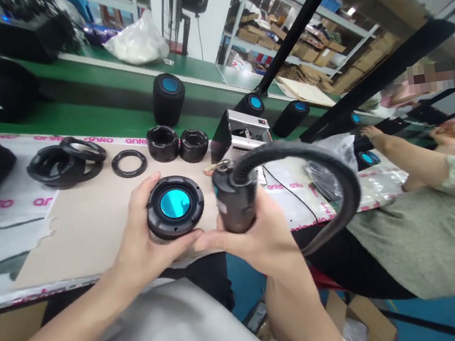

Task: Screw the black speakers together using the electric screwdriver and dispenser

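Both hands at bench, items held apart
L hand (143, 232) grips round blk speaker unit (174, 206), blue centre; R hand (253, 240) grips blk handheld power tool (235, 200) w/ curved hose (292, 151). Blk rings (129, 163) on cardboard sheet (80, 234) beyond.

The round speaker housing (175, 206) is black around a glossy teal-blue centre, and the handheld power tool (235, 200) and its curved hose (312, 151) are black. A white plastic sheet (8, 244) carries repeated pink "anko" lettering beside a plain tan cardboard sheet (80, 234). The bench (78, 120) is green, and a co-worker's T-shirt (420, 234) looks pale sage, perhaps washed out by the light.
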Demonstrator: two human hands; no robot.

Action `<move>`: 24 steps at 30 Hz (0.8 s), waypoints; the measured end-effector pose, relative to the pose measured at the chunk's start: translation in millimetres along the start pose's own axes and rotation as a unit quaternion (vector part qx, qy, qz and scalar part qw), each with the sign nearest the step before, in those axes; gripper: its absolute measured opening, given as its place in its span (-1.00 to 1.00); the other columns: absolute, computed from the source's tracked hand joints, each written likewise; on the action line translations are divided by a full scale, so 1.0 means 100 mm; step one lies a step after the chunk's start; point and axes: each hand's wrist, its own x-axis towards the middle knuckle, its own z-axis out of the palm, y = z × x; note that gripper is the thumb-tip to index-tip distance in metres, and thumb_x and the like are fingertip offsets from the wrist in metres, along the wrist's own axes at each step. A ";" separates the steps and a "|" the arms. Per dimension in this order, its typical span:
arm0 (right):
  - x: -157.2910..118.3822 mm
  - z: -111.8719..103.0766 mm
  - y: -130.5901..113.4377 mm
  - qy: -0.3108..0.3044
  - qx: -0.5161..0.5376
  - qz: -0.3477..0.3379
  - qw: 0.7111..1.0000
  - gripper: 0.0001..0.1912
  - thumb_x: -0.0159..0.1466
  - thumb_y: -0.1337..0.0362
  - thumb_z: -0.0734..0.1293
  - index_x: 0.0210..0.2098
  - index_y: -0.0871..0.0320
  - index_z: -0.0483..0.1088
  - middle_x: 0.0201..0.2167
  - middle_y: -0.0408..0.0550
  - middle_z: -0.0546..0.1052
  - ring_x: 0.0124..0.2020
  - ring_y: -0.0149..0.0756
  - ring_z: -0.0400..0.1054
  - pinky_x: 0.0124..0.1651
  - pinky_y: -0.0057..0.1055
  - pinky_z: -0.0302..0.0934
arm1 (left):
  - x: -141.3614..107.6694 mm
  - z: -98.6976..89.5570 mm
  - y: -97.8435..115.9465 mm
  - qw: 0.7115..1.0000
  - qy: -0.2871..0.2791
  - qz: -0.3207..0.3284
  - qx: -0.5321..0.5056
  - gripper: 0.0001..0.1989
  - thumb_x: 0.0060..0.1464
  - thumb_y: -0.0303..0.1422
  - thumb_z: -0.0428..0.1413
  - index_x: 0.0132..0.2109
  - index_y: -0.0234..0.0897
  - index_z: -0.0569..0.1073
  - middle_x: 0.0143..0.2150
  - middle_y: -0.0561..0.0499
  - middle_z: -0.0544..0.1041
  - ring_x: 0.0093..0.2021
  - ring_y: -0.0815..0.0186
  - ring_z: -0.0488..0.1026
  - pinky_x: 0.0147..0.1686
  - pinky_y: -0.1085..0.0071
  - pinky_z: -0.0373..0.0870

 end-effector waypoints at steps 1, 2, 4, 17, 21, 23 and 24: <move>-0.01 0.04 0.02 0.001 -0.001 -0.012 1.000 -0.16 -0.05 0.23 0.80 0.16 -0.07 0.50 0.07 -0.11 0.63 0.10 -0.05 0.58 0.19 -0.13 0.57 | -0.01 0.02 0.00 1.000 0.006 -0.005 -0.006 0.14 0.05 0.08 0.47 0.60 0.14 0.04 0.42 -0.17 0.38 0.35 -0.14 0.48 0.32 -0.14 0.51; -0.01 0.06 0.03 0.001 -0.004 -0.021 1.000 -0.18 -0.05 0.22 0.80 0.15 -0.08 0.52 0.13 -0.13 0.61 0.19 -0.03 0.55 0.30 -0.14 0.53 | -0.02 0.04 0.01 1.000 0.011 -0.008 -0.013 0.14 0.04 0.10 0.47 0.59 0.15 0.05 0.42 -0.17 0.37 0.35 -0.15 0.48 0.32 -0.16 0.50; 0.00 0.09 0.06 -0.014 -0.009 -0.025 1.000 -0.19 -0.03 0.20 0.80 0.16 -0.10 0.52 0.22 -0.15 0.57 0.31 -0.02 0.48 0.44 -0.16 0.44 | -0.04 0.07 0.01 1.000 0.013 -0.007 -0.023 0.14 0.04 0.12 0.46 0.59 0.17 0.05 0.43 -0.16 0.36 0.36 -0.16 0.48 0.32 -0.18 0.50; 0.00 0.07 0.19 -0.028 -0.032 0.028 0.999 -0.21 0.12 0.09 0.74 0.27 -0.26 0.47 0.13 -0.20 0.62 0.18 -0.04 0.55 0.30 0.02 0.49 | 0.00 -0.07 0.04 0.981 -0.091 -0.035 -0.170 0.25 0.16 -0.30 0.42 0.65 0.18 -0.28 0.50 -0.22 0.29 0.47 -0.13 0.40 0.40 -0.22 0.47; -0.01 0.03 0.16 -0.004 -0.028 0.024 0.999 -0.20 0.03 0.10 0.78 0.21 -0.12 0.51 0.15 -0.13 0.63 0.24 0.02 0.51 0.40 0.09 0.41 | 0.00 -0.10 0.03 0.981 -0.088 -0.061 -0.163 0.25 0.14 -0.25 0.46 0.65 0.21 -0.24 0.48 -0.20 0.33 0.46 -0.19 0.42 0.37 -0.27 0.49; 0.03 -0.05 0.11 -0.021 -0.009 0.002 1.000 -0.20 0.03 0.18 0.78 0.20 -0.03 0.51 0.23 -0.09 0.59 0.31 0.02 0.46 0.45 0.02 0.38 | 0.01 -0.11 0.02 0.980 -0.093 -0.066 -0.160 0.23 0.13 -0.22 0.47 0.65 0.19 -0.18 0.48 -0.19 0.35 0.45 -0.19 0.43 0.39 -0.28 0.46; 0.07 -0.10 0.08 -0.041 -0.003 -0.010 0.999 -0.21 0.03 0.21 0.77 0.20 0.00 0.50 0.25 -0.07 0.57 0.32 0.01 0.45 0.46 -0.03 0.38 | 0.02 -0.12 0.01 0.980 -0.098 -0.067 -0.161 0.21 0.13 -0.22 0.47 0.65 0.18 -0.15 0.48 -0.19 0.35 0.45 -0.18 0.43 0.40 -0.27 0.45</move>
